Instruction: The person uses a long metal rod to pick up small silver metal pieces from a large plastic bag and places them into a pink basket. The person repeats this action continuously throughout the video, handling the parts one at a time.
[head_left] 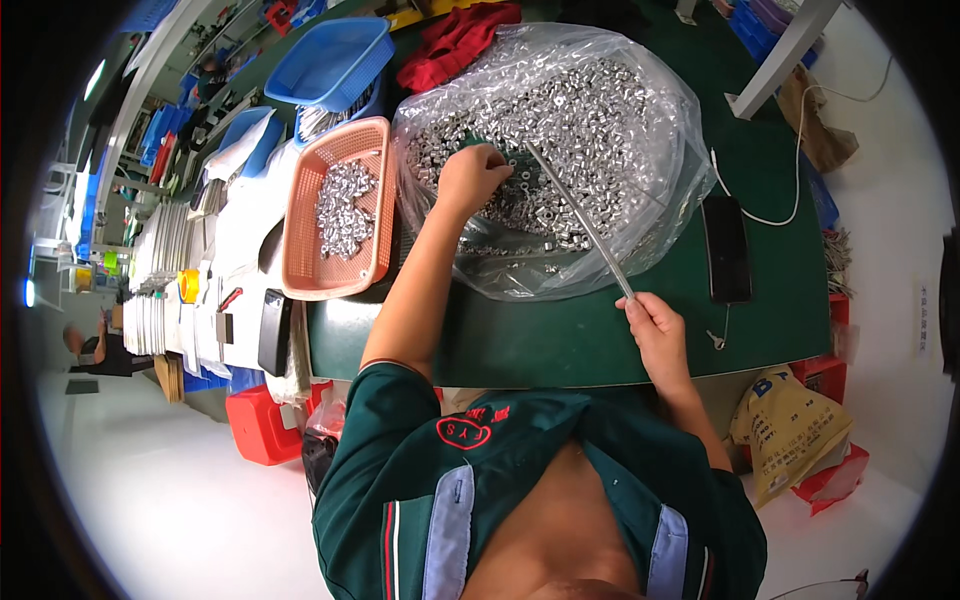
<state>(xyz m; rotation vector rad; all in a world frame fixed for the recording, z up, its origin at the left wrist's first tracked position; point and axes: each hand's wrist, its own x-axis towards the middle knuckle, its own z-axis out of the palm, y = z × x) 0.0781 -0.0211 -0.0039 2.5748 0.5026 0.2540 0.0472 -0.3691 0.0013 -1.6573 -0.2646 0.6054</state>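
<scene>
A large clear plastic bag [600,275] lies spread on the green table, heaped with small shiny metal sleeves [590,120]. Over the left part of the heap, my left hand [470,182] is closed with fingertips pressed together; whatever they pinch is too small or hidden to make out. My right hand [655,335] grips the near end of a long thin metal rod [580,212] just in front of the bag. The rod slants up and left across the metal sleeves, its far end close to my left fingertips. Left of my left forearm, an orange plastic basket [292,235] holds more sleeves.
Blue baskets [335,65] and a red cloth [455,45] sit beyond the bag. Right of it lie a black phone [727,250] and a white cable [800,190] on the green table [560,345]. Papers and a black case [273,332] stand at left; a table post [785,60] rises far right.
</scene>
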